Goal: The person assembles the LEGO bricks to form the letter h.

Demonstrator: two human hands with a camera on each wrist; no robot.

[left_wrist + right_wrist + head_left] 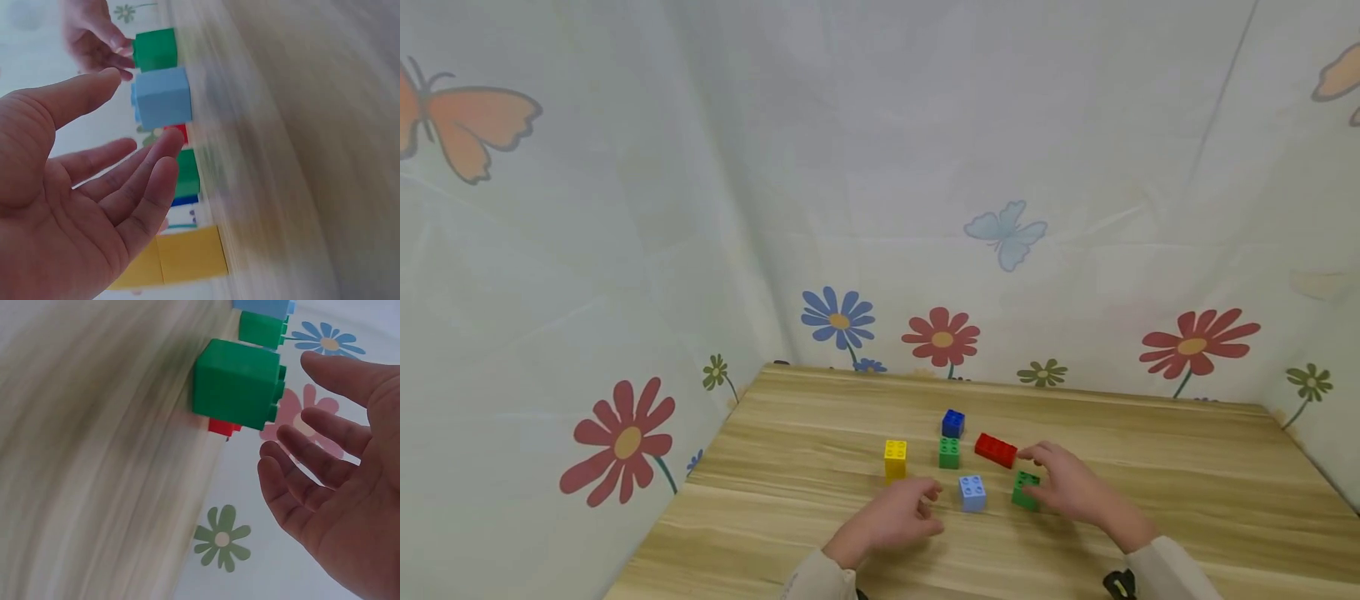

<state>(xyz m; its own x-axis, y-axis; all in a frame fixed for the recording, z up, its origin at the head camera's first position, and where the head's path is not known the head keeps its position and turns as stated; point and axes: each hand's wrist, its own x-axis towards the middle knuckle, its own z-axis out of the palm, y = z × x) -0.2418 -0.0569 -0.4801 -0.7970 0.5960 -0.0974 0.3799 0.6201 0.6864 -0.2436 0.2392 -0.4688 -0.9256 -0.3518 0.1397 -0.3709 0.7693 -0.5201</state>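
My left hand [898, 514] hovers over the table with fingers loosely bent and nothing held. It is between a light blue brick [972, 494] on its right and a tall yellow block [895, 460] just beyond it; a seam crosses the yellow block [187, 256] in the left wrist view. My right hand [1070, 486] is beside the nearer green brick [1025, 490], thumb and fingers spread apart. In the right wrist view a gap shows between the fingers and that green brick [236, 384]. A red brick [996, 450] lies just past the right fingertips.
Behind the light blue brick stands another green brick [949, 453], with a dark blue brick [953, 423] farther back. The wooden table [760, 467] ends at a pale curtain [880, 167] printed with flowers and butterflies, which also hangs along the left side.
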